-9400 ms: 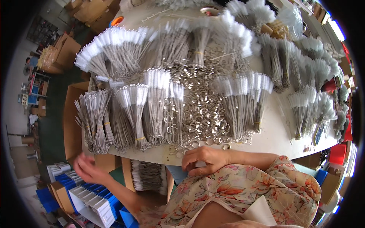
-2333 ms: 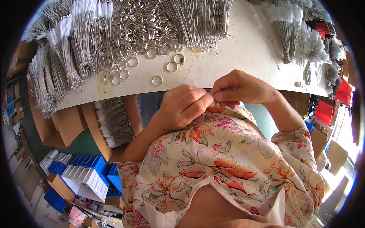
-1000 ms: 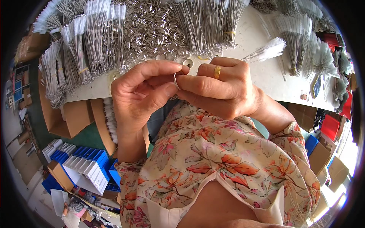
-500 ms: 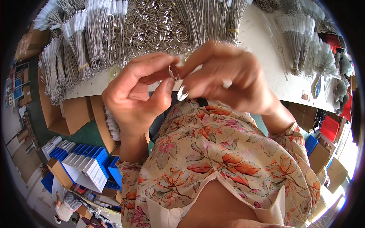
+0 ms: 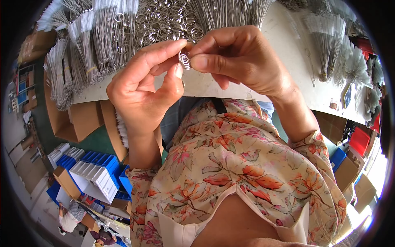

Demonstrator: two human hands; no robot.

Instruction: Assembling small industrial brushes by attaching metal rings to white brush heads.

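Observation:
Above the table's near edge my two hands meet at a small cluster of shiny metal rings (image 5: 185, 61), which look like stacked loops. My left hand (image 5: 149, 82) pinches the cluster's left side between thumb and fingertips. On its right side, my right hand (image 5: 242, 59) is closed, thumb and forefinger pressed at the loops. Whether the loops are separate rings or one coil, I cannot tell. Behind my fingers lies a large heap of loose metal rings (image 5: 166, 22).
Bundles of thin wire brushes (image 5: 82, 49) with white bristles lie left of the heap. More wire bundles (image 5: 230, 14) lie behind my right hand, and others (image 5: 325, 45) at the right of the white table (image 5: 284, 41). Cardboard boxes (image 5: 84, 119) and blue-and-white crates (image 5: 94, 177) stand lower left.
My right hand has moved up and slightly left, its thumb now against the rings. A bright ring hanging below my right fingers is now up in the cluster between both hands.

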